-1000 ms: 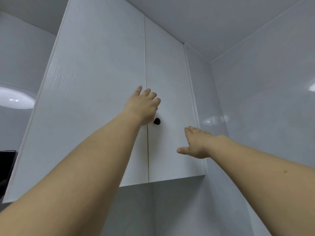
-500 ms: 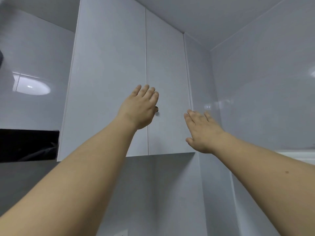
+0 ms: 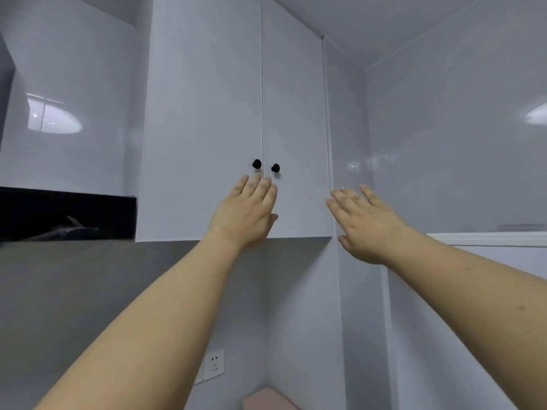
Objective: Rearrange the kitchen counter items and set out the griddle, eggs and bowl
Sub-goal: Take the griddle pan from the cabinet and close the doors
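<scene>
A white wall cabinet [image 3: 207,113] hangs ahead with both doors closed and two black knobs, the left knob [image 3: 256,164] and the right knob [image 3: 275,167], side by side at the seam. My left hand [image 3: 245,214] is raised just below the knobs, fingers straight, holding nothing. My right hand [image 3: 367,223] is raised near the cabinet's lower right corner, fingers spread and empty. No griddle, eggs or bowl are in view.
A black range hood [image 3: 65,213] sits left of the cabinet. Glossy white tiled walls meet in the corner on the right. A white wall socket [image 3: 214,366] is low on the wall, and a pink object [image 3: 266,399] shows at the bottom edge.
The view has tilted down, so the cabinet sits higher in it. My left hand has come off the knobs and dropped below them; both knobs now show. My right hand has opened wider.
</scene>
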`<state>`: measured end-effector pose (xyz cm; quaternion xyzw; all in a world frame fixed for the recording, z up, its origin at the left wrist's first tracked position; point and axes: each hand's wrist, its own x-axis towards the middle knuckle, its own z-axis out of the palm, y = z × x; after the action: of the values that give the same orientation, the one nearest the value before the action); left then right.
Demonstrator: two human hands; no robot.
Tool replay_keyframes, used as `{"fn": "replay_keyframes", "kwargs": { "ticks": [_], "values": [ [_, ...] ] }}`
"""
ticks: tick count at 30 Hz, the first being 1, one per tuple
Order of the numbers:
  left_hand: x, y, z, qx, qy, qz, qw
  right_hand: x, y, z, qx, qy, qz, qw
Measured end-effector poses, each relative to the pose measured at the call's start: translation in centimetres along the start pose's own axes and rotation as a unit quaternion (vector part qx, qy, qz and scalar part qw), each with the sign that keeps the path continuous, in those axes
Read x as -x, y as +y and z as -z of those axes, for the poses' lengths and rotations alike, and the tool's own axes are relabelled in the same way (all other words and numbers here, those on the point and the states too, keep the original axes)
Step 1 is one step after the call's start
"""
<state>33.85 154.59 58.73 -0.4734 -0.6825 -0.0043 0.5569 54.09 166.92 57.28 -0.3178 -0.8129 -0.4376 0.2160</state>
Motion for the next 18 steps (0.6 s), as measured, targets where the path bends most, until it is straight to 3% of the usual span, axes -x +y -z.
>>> {"fn": "replay_keyframes", "kwargs": {
  "ticks": [5,8,11,14,18],
  "values": [
    [2.7,1.4,-1.5,0.086,0.005,0.006,0.996,2.1,0.0,0.7,0.124,-0.031,0.084,0.988],
    [4.7,4.8,-2.5,0.205,-0.072,0.055,0.975,4.0,-0.5,0.7,0.156,-0.059,0.123,0.978],
    [6.5,8.2,-2.7,0.357,-0.181,0.140,0.906,5.6,-0.7,-0.1,0.186,-0.076,0.143,0.969],
    [8.3,12.1,-3.1,0.494,-0.271,0.151,0.813,7.0,-0.4,-1.3,0.211,-0.097,0.157,0.960],
    [10.1,17.1,-4.4,0.561,-0.349,0.169,0.731,8.6,0.0,-3.0,0.222,-0.101,0.166,0.956]
  ]
}}
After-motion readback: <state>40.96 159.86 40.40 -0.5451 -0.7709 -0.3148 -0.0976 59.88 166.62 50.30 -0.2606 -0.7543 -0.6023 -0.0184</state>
